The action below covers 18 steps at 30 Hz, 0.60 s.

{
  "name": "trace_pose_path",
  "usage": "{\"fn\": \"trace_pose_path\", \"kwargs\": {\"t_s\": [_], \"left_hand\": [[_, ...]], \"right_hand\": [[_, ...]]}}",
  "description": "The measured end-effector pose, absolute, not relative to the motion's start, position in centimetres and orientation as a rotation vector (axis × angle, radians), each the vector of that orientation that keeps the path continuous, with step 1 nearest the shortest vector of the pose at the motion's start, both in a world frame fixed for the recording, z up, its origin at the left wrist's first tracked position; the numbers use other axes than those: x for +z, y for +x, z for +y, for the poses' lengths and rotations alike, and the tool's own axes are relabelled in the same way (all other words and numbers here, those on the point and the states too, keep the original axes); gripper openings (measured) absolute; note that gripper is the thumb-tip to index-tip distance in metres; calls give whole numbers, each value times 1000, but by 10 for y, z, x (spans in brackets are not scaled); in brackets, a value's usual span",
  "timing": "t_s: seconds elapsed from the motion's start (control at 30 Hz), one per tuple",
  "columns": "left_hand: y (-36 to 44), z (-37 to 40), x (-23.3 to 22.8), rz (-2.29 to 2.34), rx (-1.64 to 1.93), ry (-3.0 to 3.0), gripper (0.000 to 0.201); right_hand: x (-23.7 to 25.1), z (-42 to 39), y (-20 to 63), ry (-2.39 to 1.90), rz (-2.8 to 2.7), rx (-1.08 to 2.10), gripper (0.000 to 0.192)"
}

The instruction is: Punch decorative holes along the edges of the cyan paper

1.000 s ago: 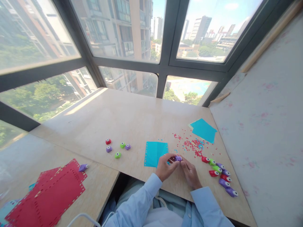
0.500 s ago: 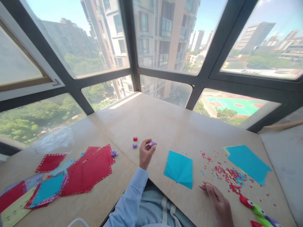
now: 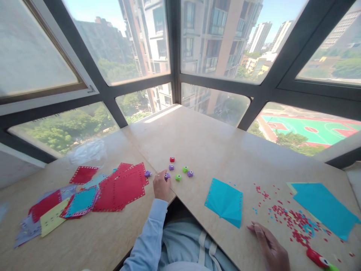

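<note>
My left hand [image 3: 161, 187] is low over the table, its fingers closed around a small purple craft punch [image 3: 167, 176] with an eye on it. Close by stand a red punch [image 3: 172, 159], two green punches, one of them the front green punch [image 3: 178, 177], and more purple ones, including the right-hand purple punch [image 3: 190, 173]. Another purple punch [image 3: 148, 174] sits against the red paper sheets [image 3: 121, 190]. My right hand [image 3: 269, 242] rests on the table at the right, thumb and fingers pressed together; what they hold, if anything, is too small to make out. Left of it lies a creased blue sheet [image 3: 225, 203].
Red, blue and yellow paper confetti [image 3: 296, 222] is scattered at the right, beside larger blue paper [image 3: 324, 205]. A larger red punch [image 3: 316, 258] lies at the lower right. Punched papers, including a yellow sheet [image 3: 53, 220], and clear plastic [image 3: 87, 150] lie left. Windows border the table.
My left hand has moved left and down toward the red sheets, with a purple punch in it. Green and purple punches it covered now show. The view has turned; my right hand stays put.
</note>
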<state>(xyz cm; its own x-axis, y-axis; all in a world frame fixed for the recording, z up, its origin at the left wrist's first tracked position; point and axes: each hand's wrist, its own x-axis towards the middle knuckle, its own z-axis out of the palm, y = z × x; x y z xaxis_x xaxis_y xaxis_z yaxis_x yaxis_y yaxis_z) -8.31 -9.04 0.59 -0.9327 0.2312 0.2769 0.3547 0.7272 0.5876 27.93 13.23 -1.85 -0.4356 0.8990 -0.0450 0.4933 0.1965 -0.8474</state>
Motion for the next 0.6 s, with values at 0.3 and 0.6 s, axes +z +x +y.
{"fn": "trace_pose_path", "kwargs": {"t_s": [0.3,0.6], "left_hand": [[-3,-36,33,-2382,-1169,-1054,30],[77,35,13,-2331,-1147,-1950,30]], "right_hand": [[-19,127,279,-1218,-1961,1120,55],[-7,123,271,-1145,-1807,1149,51]]}}
